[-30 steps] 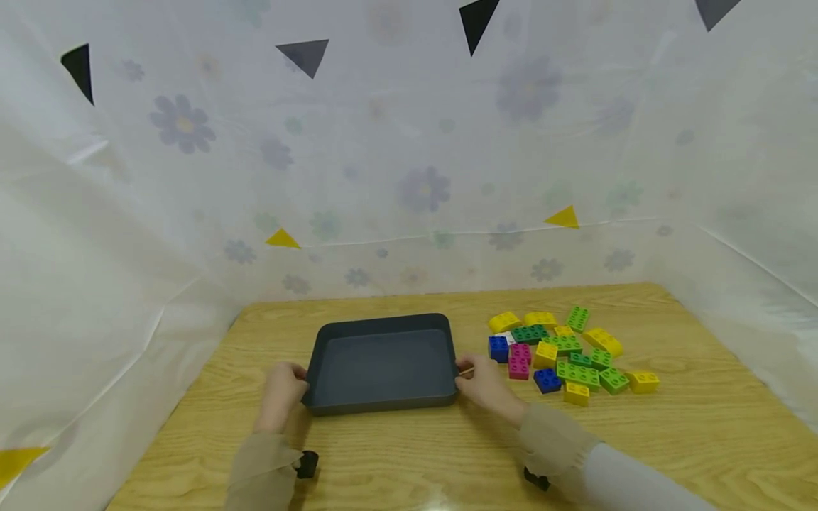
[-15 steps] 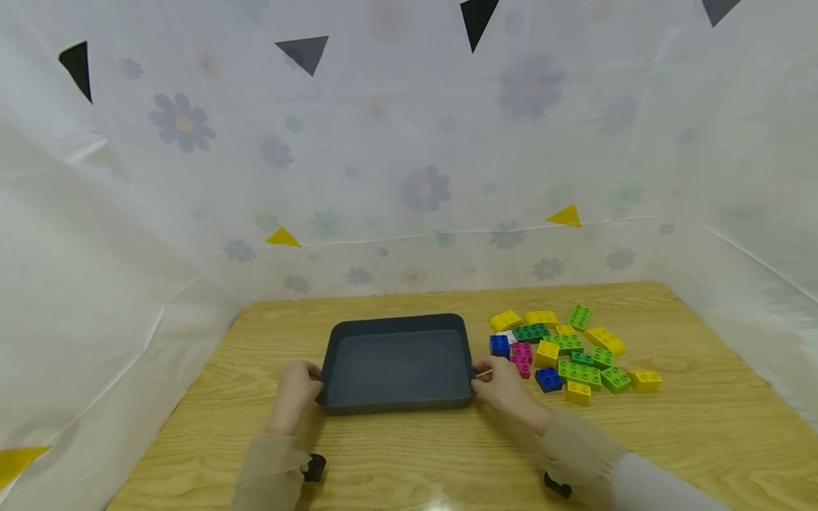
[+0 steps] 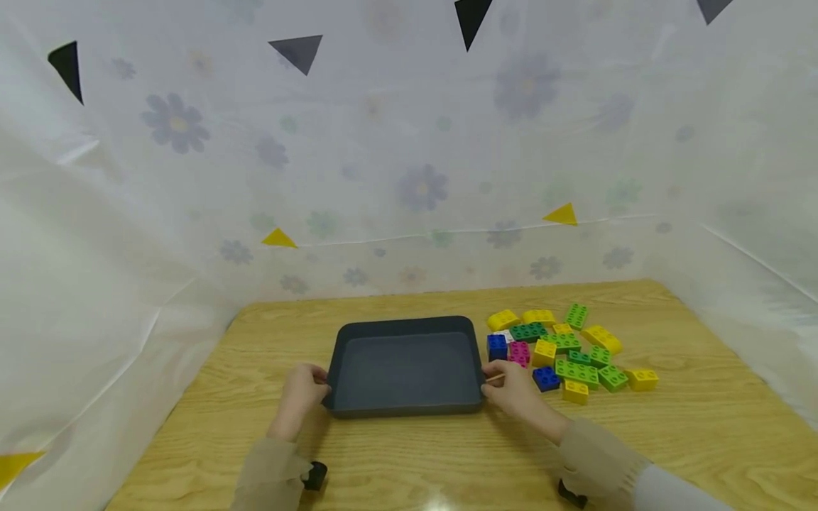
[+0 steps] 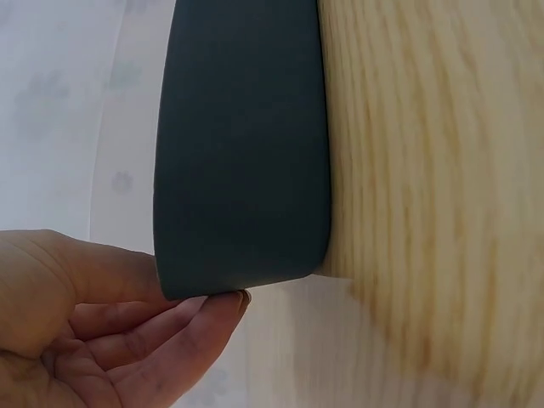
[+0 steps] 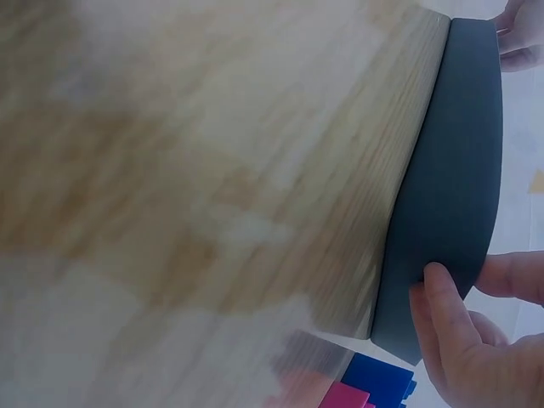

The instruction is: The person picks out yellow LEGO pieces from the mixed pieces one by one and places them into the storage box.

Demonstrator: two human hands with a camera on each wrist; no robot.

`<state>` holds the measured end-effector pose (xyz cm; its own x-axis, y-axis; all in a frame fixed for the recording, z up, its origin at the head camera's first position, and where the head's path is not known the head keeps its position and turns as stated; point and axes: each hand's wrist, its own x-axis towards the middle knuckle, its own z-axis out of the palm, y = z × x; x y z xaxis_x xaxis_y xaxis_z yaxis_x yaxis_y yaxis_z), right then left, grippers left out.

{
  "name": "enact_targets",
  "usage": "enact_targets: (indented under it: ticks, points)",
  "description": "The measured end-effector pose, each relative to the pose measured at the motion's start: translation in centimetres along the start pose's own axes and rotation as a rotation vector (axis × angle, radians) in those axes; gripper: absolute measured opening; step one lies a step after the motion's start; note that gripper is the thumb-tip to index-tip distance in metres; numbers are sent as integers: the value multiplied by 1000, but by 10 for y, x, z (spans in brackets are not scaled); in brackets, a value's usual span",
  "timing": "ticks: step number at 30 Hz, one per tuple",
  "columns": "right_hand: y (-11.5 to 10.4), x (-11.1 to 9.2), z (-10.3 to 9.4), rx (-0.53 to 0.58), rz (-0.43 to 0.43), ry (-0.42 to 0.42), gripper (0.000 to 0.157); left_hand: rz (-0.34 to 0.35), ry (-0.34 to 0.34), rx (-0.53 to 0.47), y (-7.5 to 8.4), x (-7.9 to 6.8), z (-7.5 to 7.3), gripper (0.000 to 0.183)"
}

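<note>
A shallow, dark grey rectangular tray (image 3: 409, 369) with rounded corners sits on the wooden table, and nothing lies inside it. My left hand (image 3: 303, 394) pinches the tray's left side near the front corner; in the left wrist view the thumb goes behind the wall (image 4: 242, 153) and the fingertips (image 4: 229, 310) touch its outer face. On the opposite side my right hand (image 3: 516, 394) pinches the rim. Its fingers (image 5: 442, 297) lie against the outer wall in the right wrist view, with the thumb at the top edge.
Right of the tray lies a spread of toy building bricks in yellow, green, blue and pink. A blue brick (image 3: 497, 346) and a pink brick (image 3: 520, 353) are the closest to my right hand. A white flowered sheet (image 3: 409, 142) hangs behind the wooden table (image 3: 396, 461).
Both hands have slid the tray to the right along the table, closer to the bricks. Their grip on its sides looks the same. The bricks stay where they were.
</note>
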<state>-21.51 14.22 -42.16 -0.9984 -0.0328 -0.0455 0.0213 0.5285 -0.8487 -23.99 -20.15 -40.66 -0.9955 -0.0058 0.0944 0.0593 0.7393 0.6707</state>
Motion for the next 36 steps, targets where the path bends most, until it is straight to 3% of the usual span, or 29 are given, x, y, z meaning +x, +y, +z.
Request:
enact_targets:
  ticks: [10, 20, 36]
  points:
    - [4, -6, -5, 9, -42, 20, 27, -6, -14, -20, 1, -5, 5, 17]
    - [5, -11, -8, 2, 4, 21, 28, 1, -11, -24, 4, -12, 6, 17]
    - [5, -12, -10, -7, -18, 9, 28, -38, -35, -19, 2, -13, 8, 18]
